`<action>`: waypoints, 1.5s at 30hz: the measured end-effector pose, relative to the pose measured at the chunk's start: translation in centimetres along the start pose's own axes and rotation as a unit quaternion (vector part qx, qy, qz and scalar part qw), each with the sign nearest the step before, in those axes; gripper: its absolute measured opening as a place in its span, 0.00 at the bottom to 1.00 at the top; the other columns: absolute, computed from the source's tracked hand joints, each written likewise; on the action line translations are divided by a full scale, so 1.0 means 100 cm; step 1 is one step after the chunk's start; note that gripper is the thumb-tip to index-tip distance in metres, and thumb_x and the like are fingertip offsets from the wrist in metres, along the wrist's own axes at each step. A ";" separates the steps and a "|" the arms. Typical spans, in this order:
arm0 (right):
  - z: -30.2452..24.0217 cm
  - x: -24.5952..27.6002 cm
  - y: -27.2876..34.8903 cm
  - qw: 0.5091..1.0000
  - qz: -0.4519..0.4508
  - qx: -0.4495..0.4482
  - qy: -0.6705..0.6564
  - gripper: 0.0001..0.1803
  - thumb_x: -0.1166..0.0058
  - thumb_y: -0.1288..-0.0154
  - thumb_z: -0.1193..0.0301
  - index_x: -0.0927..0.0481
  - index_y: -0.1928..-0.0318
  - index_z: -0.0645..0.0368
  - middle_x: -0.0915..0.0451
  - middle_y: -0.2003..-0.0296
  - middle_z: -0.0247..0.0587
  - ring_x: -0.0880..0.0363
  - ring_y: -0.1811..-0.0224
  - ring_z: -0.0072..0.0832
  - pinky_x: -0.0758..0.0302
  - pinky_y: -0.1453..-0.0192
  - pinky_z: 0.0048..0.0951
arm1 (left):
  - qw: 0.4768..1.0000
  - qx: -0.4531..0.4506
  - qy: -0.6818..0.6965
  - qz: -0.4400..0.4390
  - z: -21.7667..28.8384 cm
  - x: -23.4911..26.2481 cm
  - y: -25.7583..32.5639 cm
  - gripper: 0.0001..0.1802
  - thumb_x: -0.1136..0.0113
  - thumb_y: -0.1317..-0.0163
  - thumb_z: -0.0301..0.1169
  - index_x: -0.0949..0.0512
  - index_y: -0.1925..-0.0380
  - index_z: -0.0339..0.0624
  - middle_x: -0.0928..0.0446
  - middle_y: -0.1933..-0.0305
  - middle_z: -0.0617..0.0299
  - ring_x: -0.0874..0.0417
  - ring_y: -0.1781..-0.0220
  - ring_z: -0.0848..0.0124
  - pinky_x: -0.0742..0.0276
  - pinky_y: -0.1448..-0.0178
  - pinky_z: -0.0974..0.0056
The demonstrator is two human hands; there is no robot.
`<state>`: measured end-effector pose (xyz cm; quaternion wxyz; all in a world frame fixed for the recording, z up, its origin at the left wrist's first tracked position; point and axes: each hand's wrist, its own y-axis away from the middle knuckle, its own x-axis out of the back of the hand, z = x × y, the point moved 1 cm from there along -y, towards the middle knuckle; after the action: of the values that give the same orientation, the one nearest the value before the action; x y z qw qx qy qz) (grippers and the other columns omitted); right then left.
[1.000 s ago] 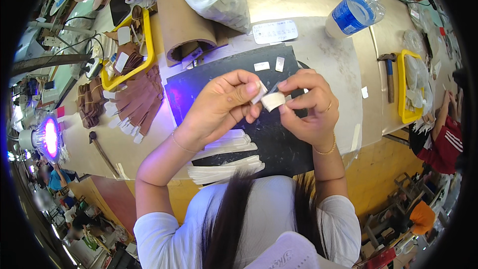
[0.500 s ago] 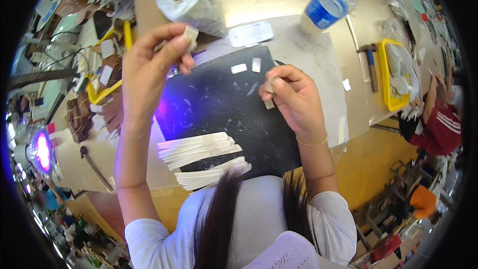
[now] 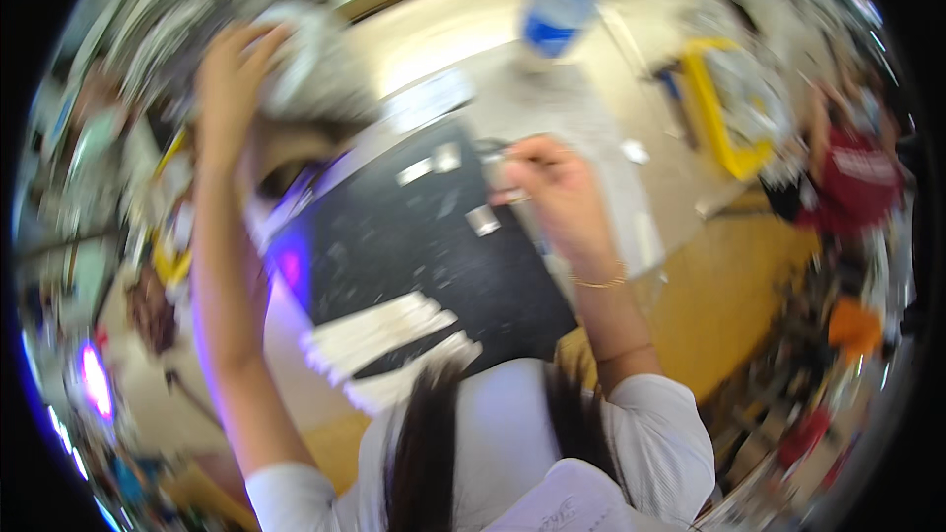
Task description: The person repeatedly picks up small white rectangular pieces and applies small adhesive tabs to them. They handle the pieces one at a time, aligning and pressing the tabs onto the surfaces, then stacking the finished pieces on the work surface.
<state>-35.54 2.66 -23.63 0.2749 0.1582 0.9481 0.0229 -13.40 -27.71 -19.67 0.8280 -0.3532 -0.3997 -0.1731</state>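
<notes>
My left hand is raised at the mouth of a white plastic bag at the back left. Motion smears its fingers, so whether they hold anything is unclear. Over the right edge of a black mat, my right hand is closed in a pinch. What sits between its fingertips is too blurred to make out. Three small whitish rectangular pieces lie on the mat: one piece near my right fingers, another piece and a third piece towards the back.
Two bundles of flat white strips lie on the mat's near part. Behind it are a pale flat case and a blue-labelled bottle. A yellow tray holds clear plastic at right, near another person. A bright violet lamp glows at left.
My left hand, which was pinching a small pale piece, has moved left to the bag. One piece now lies on the mat beside my right hand. The whole view has shifted and blurred.
</notes>
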 end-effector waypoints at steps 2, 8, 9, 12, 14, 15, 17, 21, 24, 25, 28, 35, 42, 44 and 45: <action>0.005 -0.003 -0.005 0.997 0.014 -0.017 0.080 0.08 0.40 0.29 0.73 0.21 0.55 0.63 0.17 0.63 0.35 0.17 0.65 0.20 0.17 0.56 0.23 | 0.998 0.054 0.020 0.010 0.010 0.008 0.012 0.16 0.37 0.32 0.35 0.15 0.53 0.34 0.20 0.50 0.50 0.17 0.50 0.60 0.23 0.45 0.61; 0.010 -0.009 -0.004 0.931 -0.007 0.045 0.361 0.07 0.39 0.31 0.70 0.18 0.60 0.62 0.16 0.67 0.37 0.17 0.65 0.23 0.23 0.57 0.29 | 0.992 0.050 0.116 0.001 0.085 0.022 0.065 0.12 0.37 0.32 0.26 0.16 0.50 0.39 0.26 0.51 0.62 0.30 0.65 0.77 0.34 0.60 0.72; 0.013 -0.009 -0.004 0.907 -0.004 0.083 0.413 0.07 0.39 0.31 0.69 0.17 0.61 0.61 0.16 0.67 0.37 0.17 0.64 0.25 0.25 0.54 0.32 | 0.991 0.046 0.126 -0.016 0.094 0.023 0.078 0.12 0.37 0.33 0.24 0.17 0.50 0.39 0.26 0.51 0.61 0.29 0.64 0.77 0.33 0.60 0.72; 0.038 -0.004 -0.007 0.849 -0.002 0.145 0.509 0.08 0.39 0.33 0.65 0.17 0.64 0.57 0.16 0.65 0.36 0.19 0.58 0.31 0.31 0.47 0.38 | 0.987 0.027 0.131 -0.086 0.138 0.035 0.114 0.14 0.36 0.36 0.22 0.18 0.49 0.38 0.25 0.50 0.59 0.25 0.61 0.73 0.29 0.55 0.70; 0.049 -0.004 -0.010 0.850 0.000 0.138 0.508 0.09 0.39 0.33 0.63 0.17 0.65 0.55 0.17 0.65 0.35 0.21 0.55 0.34 0.36 0.44 0.40 | 0.986 0.019 0.120 -0.117 0.141 0.037 0.140 0.14 0.38 0.35 0.22 0.19 0.49 0.37 0.25 0.49 0.58 0.25 0.61 0.72 0.28 0.53 0.70; 0.050 -0.004 -0.011 0.847 -0.005 0.139 0.512 0.08 0.39 0.33 0.64 0.17 0.64 0.55 0.16 0.65 0.36 0.20 0.57 0.34 0.34 0.45 0.39 | 0.984 0.036 0.124 -0.123 0.143 0.039 0.152 0.14 0.37 0.36 0.22 0.19 0.49 0.36 0.25 0.49 0.58 0.25 0.61 0.72 0.28 0.52 0.69; 0.050 -0.005 -0.013 0.842 -0.015 0.138 0.522 0.08 0.39 0.33 0.65 0.17 0.63 0.56 0.16 0.65 0.38 0.19 0.60 0.34 0.30 0.48 0.37 | 0.979 0.071 0.135 -0.136 0.144 0.040 0.176 0.15 0.36 0.37 0.21 0.18 0.50 0.36 0.24 0.50 0.58 0.24 0.62 0.71 0.28 0.51 0.68; 0.062 0.007 -0.022 0.900 0.012 0.100 0.423 0.07 0.41 0.31 0.70 0.17 0.61 0.61 0.15 0.65 0.39 0.17 0.64 0.26 0.23 0.56 0.30 | 0.964 0.161 0.153 -0.149 0.149 0.037 0.219 0.15 0.35 0.39 0.22 0.17 0.51 0.36 0.21 0.53 0.56 0.20 0.54 0.68 0.28 0.41 0.63; 0.049 0.003 -0.017 0.929 0.062 0.076 0.358 0.07 0.41 0.30 0.71 0.16 0.60 0.63 0.14 0.67 0.35 0.18 0.63 0.19 0.21 0.55 0.25 | 0.972 0.147 0.125 -0.137 0.166 0.032 0.252 0.21 0.32 0.39 0.25 0.19 0.45 0.40 0.23 0.43 0.50 0.22 0.40 0.55 0.28 0.35 0.56; 0.045 0.005 -0.016 0.910 0.073 0.094 0.396 0.08 0.40 0.30 0.70 0.15 0.59 0.62 0.14 0.66 0.35 0.18 0.63 0.18 0.21 0.55 0.24 | 0.975 0.145 0.112 -0.129 0.172 0.029 0.262 0.23 0.32 0.39 0.27 0.21 0.42 0.42 0.26 0.38 0.49 0.24 0.37 0.51 0.29 0.33 0.54; 0.040 0.006 -0.017 0.893 0.089 0.062 0.437 0.09 0.36 0.33 0.69 0.14 0.59 0.62 0.14 0.68 0.34 0.19 0.65 0.17 0.22 0.56 0.22 | 0.981 0.106 0.047 -0.156 0.170 0.020 0.297 0.39 0.29 0.41 0.38 0.32 0.31 0.39 0.39 0.26 0.44 0.38 0.25 0.44 0.40 0.24 0.45; 0.046 0.004 -0.017 0.850 0.068 0.077 0.516 0.11 0.36 0.33 0.66 0.13 0.59 0.62 0.14 0.69 0.36 0.23 0.71 0.19 0.26 0.62 0.23 | 0.976 0.108 0.004 -0.189 0.174 0.025 0.336 0.57 0.25 0.50 0.49 0.44 0.24 0.43 0.51 0.19 0.46 0.51 0.18 0.44 0.52 0.18 0.45; 0.053 0.008 -0.019 0.809 0.058 0.114 0.573 0.10 0.33 0.37 0.67 0.13 0.60 0.60 0.21 0.72 0.37 0.26 0.73 0.25 0.28 0.64 0.27 | 0.982 0.034 -0.007 -0.184 0.155 0.033 0.304 0.31 0.27 0.47 0.35 0.23 0.42 0.38 0.29 0.32 0.50 0.27 0.33 0.50 0.27 0.31 0.52; 0.050 0.005 -0.019 0.816 0.068 0.108 0.564 0.11 0.32 0.37 0.67 0.13 0.59 0.60 0.21 0.71 0.36 0.27 0.74 0.24 0.28 0.65 0.27 | 0.975 -0.006 -0.012 -0.223 0.154 0.032 0.297 0.29 0.28 0.47 0.34 0.23 0.44 0.36 0.27 0.35 0.50 0.25 0.35 0.50 0.25 0.33 0.53; 0.050 0.005 -0.018 0.819 0.077 0.112 0.558 0.11 0.32 0.37 0.68 0.13 0.58 0.60 0.22 0.71 0.35 0.27 0.74 0.23 0.28 0.65 0.26 | 0.971 -0.019 -0.020 -0.239 0.153 0.032 0.295 0.28 0.29 0.46 0.33 0.23 0.45 0.35 0.26 0.37 0.50 0.24 0.36 0.50 0.25 0.33 0.53</action>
<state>-33.84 0.87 -28.33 -0.3233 0.2206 0.9200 0.0219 -2.88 3.75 -23.77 0.7476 -0.2660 -0.4859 -0.3665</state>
